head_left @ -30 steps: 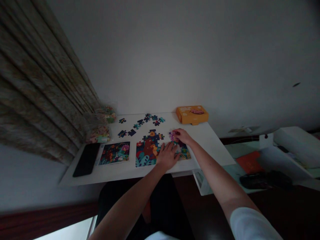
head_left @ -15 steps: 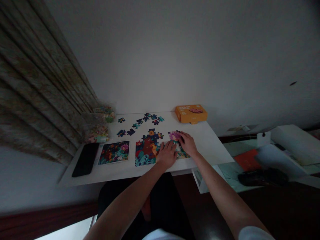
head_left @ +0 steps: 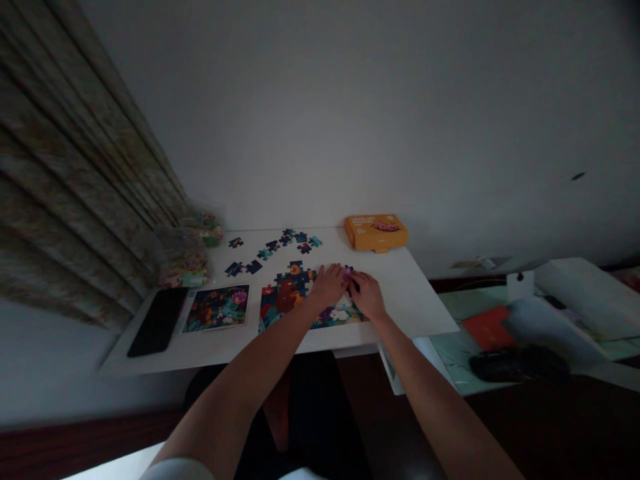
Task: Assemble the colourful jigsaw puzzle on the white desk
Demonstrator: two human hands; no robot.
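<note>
A partly assembled jigsaw puzzle [head_left: 286, 293] with dark blue, red and teal animal art lies near the table's front edge. My left hand [head_left: 329, 283] rests over its right part, fingers stretched out and touching the purple puzzle section [head_left: 347, 272]. From the other side, my right hand [head_left: 367, 295] pinches that purple section with bent fingers. Both hands cover part of the picture between them. Several loose puzzle pieces [head_left: 273, 246] are scattered behind the assembled part. To the left lies a reference picture [head_left: 217, 309] of the same scene.
An orange puzzle box [head_left: 377, 233] stands at the back right of the white table [head_left: 420, 293]. At the left are a black phone-like slab [head_left: 159, 322] and clear bags of colourful bits [head_left: 183, 263], beside a curtain [head_left: 75, 153]. Lower right, a shelf holds an orange-red item [head_left: 489, 327].
My left hand has moved up and forward from the puzzle's lower middle to the purple section. My right hand has shifted slightly left and nearer with that section. The view has turned slightly.
</note>
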